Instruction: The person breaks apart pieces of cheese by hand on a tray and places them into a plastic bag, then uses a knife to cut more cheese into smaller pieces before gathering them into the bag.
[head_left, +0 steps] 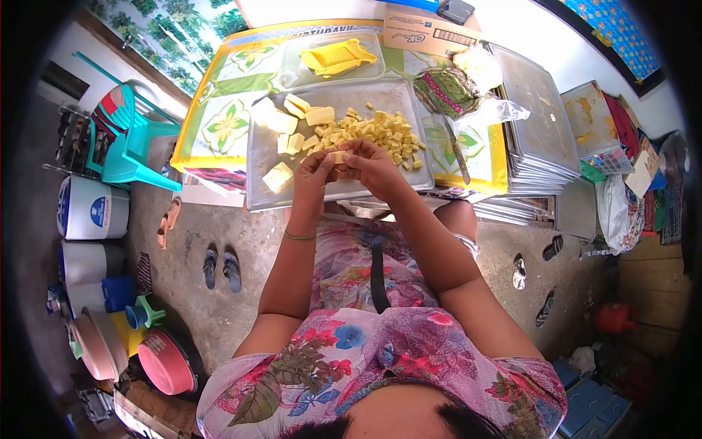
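Observation:
Both hands meet over the front part of a metal tray (pixel 263 172). My left hand (pixel 316 172) and my right hand (pixel 368 167) pinch a small yellow piece (pixel 338 157) between their fingertips. Beyond them lies a spread pile of small yellow cubes (pixel 376 132). Larger pale yellow blocks (pixel 319 115) rest on the tray's left side, and one block (pixel 277 177) sits apart near the front left. A knife (pixel 457 150) lies on the patterned cloth to the right of the tray.
A clear container (pixel 292 69) with yellow slices stands behind the tray. At the right are a green patterned cloth bundle (pixel 444 93), plastic bags and stacked metal trays (pixel 537 110). A cardboard box (pixel 417 35) stands at the back, a teal chair (pixel 139 146) at the left.

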The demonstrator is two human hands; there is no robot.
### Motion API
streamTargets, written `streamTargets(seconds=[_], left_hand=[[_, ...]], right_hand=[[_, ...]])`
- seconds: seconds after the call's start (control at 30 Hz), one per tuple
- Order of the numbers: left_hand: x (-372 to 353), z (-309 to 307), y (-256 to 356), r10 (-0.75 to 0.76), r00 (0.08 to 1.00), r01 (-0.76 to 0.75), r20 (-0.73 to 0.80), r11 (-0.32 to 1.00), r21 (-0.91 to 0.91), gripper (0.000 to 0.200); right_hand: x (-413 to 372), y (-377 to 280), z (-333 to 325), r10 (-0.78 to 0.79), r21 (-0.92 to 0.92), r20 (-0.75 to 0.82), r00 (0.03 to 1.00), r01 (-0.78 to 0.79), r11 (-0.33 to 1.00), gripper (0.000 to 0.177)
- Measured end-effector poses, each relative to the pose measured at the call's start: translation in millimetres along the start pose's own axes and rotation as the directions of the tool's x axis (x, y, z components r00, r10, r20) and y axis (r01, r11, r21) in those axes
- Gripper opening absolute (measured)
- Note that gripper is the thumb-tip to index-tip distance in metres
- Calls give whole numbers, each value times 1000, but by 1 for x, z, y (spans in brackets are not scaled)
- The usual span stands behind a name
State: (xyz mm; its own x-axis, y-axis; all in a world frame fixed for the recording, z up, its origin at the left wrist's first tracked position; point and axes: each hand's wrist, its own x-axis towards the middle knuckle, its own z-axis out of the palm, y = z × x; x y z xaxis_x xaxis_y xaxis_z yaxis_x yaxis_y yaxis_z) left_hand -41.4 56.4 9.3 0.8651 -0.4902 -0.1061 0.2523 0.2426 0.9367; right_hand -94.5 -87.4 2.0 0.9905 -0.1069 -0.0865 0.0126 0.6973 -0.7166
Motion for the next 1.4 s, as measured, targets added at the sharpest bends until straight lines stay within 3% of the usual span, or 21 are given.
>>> streamTargets(seconds=[0.23, 0.33, 0.57, 0.93, 1.07, 1.17, 1.23, 1.3, 1.33, 1.37, 1.4], left_hand=[[0, -4, -3, -11, 1000, 11, 3, 998, -58, 18], [-1, -2, -3, 13, 1000, -13, 2, 999, -32, 17], [-3, 0, -1, -9, 1000, 8, -8, 1000, -19, 18], [-3, -4, -2, -19, 1000, 23, -25, 984, 174, 24], [-4, -9, -10, 38, 997, -58, 65, 938, 341, 30], [-4, -18, -16, -55, 993, 20, 100, 945, 328, 32], [2, -30, -22, 76, 996, -87, 42, 845, 527, 30], [9, -43, -24, 233, 972, -178, 28, 655, 735, 30], [14, -51, -23, 319, 947, -216, 48, 515, 830, 30], [19, -57, -22, 397, 914, -235, 81, 358, 904, 30], [22, -61, -21, 408, 908, -229, 95, 294, 928, 31]], right_hand=[[-2, -9, 8, 101, 140, 11, 995, -102, 985, 22], [-2, -2, 9, -11, -79, -20, 1000, 9, 997, 23], [0, 0, 1, 15, -24, 30, 999, -14, 1000, 25], [-2, -1, 2, 76, 39, -25, 997, -75, 996, 21], [-1, 11, -3, 12, -269, -76, 997, -33, 963, 22], [1, 18, -14, -9, -375, -128, 992, -40, 926, 22], [8, 19, -17, -67, -419, -182, 981, -16, 908, 20], [16, 6, -15, -164, -626, -227, 960, -15, 780, 18], [23, -2, -15, -217, -716, -236, 947, -19, 698, 17], [33, -4, -22, -419, -881, -94, 903, 121, 458, 14], [39, -9, -20, -487, -918, -34, 873, 166, 361, 13]])
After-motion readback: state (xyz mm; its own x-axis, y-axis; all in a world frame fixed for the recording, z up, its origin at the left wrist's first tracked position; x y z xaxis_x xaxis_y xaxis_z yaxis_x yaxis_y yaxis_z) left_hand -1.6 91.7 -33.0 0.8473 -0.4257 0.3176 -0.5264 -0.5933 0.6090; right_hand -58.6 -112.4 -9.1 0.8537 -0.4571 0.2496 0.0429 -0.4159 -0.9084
